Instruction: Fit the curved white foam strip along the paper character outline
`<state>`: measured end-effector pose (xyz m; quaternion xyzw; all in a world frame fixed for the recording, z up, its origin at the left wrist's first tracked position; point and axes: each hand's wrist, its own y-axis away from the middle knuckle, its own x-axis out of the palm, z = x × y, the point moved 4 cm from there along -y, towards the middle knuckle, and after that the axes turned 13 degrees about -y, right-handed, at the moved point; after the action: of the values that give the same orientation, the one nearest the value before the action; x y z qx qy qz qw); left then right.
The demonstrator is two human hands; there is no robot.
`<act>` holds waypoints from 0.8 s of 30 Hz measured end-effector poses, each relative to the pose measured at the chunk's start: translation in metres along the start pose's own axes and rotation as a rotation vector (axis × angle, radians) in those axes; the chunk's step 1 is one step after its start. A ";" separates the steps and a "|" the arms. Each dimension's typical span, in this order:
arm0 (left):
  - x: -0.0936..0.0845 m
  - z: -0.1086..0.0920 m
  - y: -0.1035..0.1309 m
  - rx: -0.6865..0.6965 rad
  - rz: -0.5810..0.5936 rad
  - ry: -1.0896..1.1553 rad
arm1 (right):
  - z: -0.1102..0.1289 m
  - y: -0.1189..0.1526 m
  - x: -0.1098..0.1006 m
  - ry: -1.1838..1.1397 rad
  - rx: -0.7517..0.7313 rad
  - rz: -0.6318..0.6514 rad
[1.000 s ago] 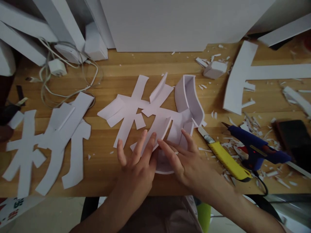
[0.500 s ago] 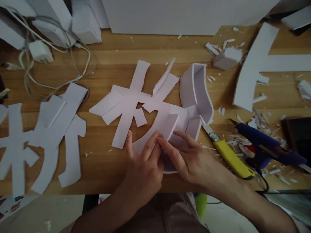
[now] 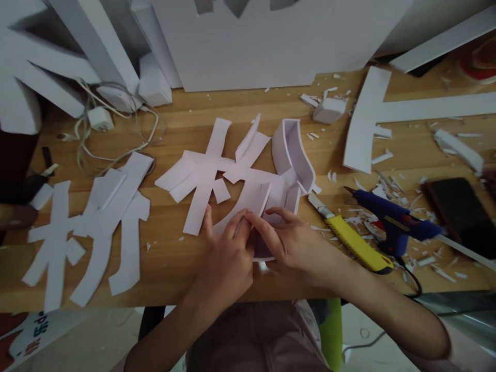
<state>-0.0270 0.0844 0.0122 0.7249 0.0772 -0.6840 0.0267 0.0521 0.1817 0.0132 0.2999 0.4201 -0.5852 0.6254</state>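
Note:
A white foam-board cutout shaped like a written character (image 3: 203,160) lies flat on the wooden table, with curved upright walls (image 3: 304,155) along its right side. A foam-board strip (image 3: 260,202) stands on edge on its curved lower stroke. My left hand (image 3: 228,258) closes on the strip's near end, thumb and fingertips together, its little finger stretched out. From the right, my right hand (image 3: 296,237) presses its fingers against the same strip, its index fingertip meeting the left fingers. My hands hide the strip's lower end.
A yellow utility knife (image 3: 358,243), blue glue gun (image 3: 399,214) and dark phone (image 3: 463,217) lie at the right among white scraps. Another foam character cutout (image 3: 98,222) lies left, below a white charger (image 3: 99,119) with tangled cables. A large white board (image 3: 248,57) stands behind.
The head view has tilted up and moved back a little, showing more of the table's surroundings. Both hands stay on the strip with nearly the same grip.

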 end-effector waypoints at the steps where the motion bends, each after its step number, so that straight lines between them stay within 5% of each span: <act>1: 0.000 0.000 0.000 -0.002 0.011 0.010 | 0.000 0.000 0.000 -0.002 0.003 -0.005; 11: 0.000 0.004 -0.001 -0.062 0.025 -0.020 | -0.001 0.001 0.000 -0.059 0.046 -0.036; 16: -0.023 0.003 0.017 -0.137 -0.110 -0.218 | 0.009 0.020 -0.017 -0.133 0.109 -0.166; 20: -0.034 -0.015 0.030 0.146 -0.033 -0.063 | 0.020 0.054 -0.026 -0.236 0.338 -0.481; 24: -0.026 -0.018 0.014 0.063 -0.025 -0.165 | 0.028 0.080 -0.007 -0.281 0.638 -0.748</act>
<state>-0.0081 0.0715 0.0380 0.6655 0.0620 -0.7438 0.0016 0.1355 0.1717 0.0225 0.2237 0.2109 -0.9027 0.3010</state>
